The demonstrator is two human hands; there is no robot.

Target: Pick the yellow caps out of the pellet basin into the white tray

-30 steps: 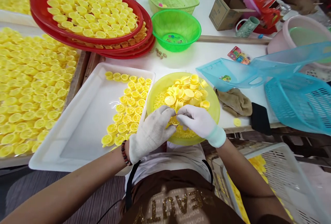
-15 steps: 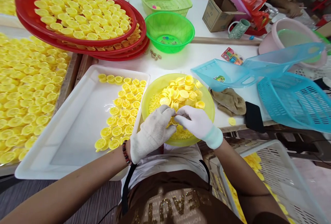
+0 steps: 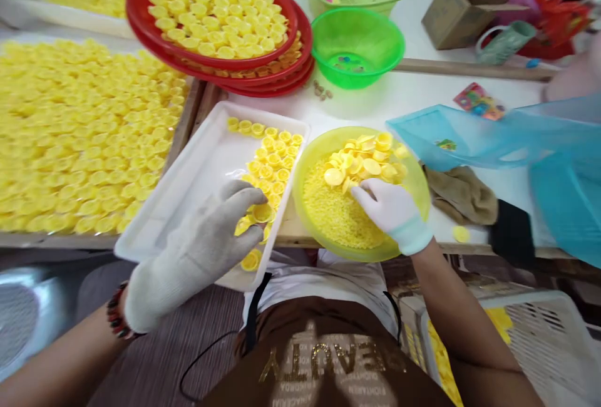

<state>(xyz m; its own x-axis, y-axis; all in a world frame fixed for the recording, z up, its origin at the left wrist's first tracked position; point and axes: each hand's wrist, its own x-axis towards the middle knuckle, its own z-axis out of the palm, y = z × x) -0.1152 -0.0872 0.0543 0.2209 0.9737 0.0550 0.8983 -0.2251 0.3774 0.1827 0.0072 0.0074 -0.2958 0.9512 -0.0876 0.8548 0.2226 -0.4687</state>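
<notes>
My left hand (image 3: 211,231), in a white knit glove, is over the white tray (image 3: 188,200) and pinches a small yellow plastic cup (image 3: 263,211) between thumb and fingers. Rows of similar yellow cups (image 3: 275,159) stand in the tray, the nearest partly hidden by the hand. To the right, a yellow bowl (image 3: 305,225) contains small yellow granules (image 3: 347,219) and a heap of yellow cups and round lids (image 3: 369,159). My right hand (image 3: 389,210), also gloved, has its fingers drawn together at the heap's near edge; what they hold, if anything, is hidden.
Stacked red trays (image 3: 136,19) of yellow cups stand behind the white tray. A green bowl (image 3: 357,50) is behind the yellow one. On the right lie a blue scoop (image 3: 422,134), a brown cloth (image 3: 462,194) and a blue basket (image 3: 568,206). Many yellow cups (image 3: 84,138) cover the left side.
My left hand has moved left from the bowl to over the white tray, carrying a yellow cup. My right hand stays at the bowl. The view has turned toward the left.
</notes>
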